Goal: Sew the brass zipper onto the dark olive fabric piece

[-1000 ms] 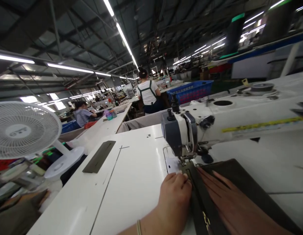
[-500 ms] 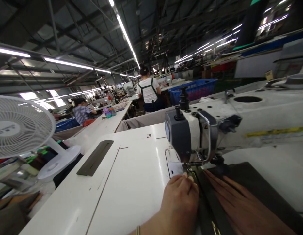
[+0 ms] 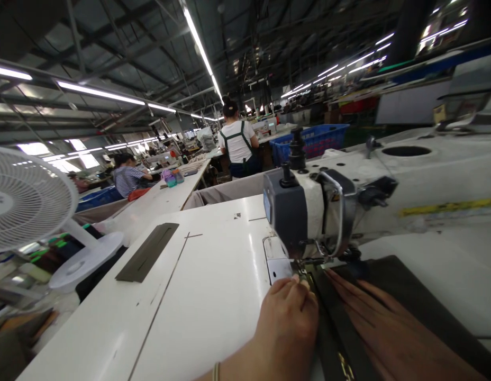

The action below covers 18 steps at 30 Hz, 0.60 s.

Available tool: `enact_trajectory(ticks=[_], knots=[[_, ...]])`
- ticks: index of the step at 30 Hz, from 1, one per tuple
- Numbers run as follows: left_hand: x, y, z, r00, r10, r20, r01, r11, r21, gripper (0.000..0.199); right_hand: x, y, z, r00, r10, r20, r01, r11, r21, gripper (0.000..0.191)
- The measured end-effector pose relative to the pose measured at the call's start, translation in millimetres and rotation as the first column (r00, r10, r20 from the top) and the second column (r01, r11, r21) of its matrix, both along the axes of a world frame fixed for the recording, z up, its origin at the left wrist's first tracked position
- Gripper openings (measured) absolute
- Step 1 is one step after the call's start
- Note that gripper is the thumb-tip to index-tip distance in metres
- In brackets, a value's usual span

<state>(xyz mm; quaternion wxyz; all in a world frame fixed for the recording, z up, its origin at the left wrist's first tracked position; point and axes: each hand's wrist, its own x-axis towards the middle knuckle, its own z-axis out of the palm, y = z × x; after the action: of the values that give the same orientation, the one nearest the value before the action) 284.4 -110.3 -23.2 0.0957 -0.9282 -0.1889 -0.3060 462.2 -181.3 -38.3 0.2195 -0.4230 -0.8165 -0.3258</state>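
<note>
My left hand is curled closed at the left edge of the dark olive fabric, fingertips pinching the zipper just in front of the presser foot. The zipper has gold teeth, and its gold pull lies nearer to me. Flat on the fabric to the right rests my right hand, fingers stretched out and a little apart. Over the fabric stands the head of a sewing machine. The needle point is too small and shadowed to make out.
An olive fabric piece with a slit lies on the white table, left of the machine. A white fan stands at the left edge. Farther off are a blue basket and two people at other tables.
The view has shifted slightly, so the scene sits a little further left and up. Both hands keep nearly the same places by the machine; no clear movement of the fabric shows.
</note>
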Motion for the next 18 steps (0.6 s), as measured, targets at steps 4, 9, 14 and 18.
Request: enact_trajectory(ticks=[4,9,14,18], knots=[[1,0,4.7,0.996,-0.020,0.082,0.017,0.999,0.040,0.032,-2,-1,6.3,1.000,0.002,-0.003,-0.002,1.000,0.016,0.067],[1,1,6.9,0.996,-0.042,0.083,0.038,0.998,0.049,0.031,-4,-2,10.6,0.999,0.001,-0.048,-0.001,1.000,0.007,0.068],[0,0,4.9,0.999,-0.032,0.014,0.032,0.999,0.011,0.028,-6,-4,13.1,0.999,-0.010,-0.051,0.011,1.000,0.017,0.069],[0,-1,2.8,1.000,-0.016,0.006,0.016,1.000,0.006,0.027,-4,-5,0.6,0.999,-0.034,-0.021,0.035,0.999,0.015,0.067]])
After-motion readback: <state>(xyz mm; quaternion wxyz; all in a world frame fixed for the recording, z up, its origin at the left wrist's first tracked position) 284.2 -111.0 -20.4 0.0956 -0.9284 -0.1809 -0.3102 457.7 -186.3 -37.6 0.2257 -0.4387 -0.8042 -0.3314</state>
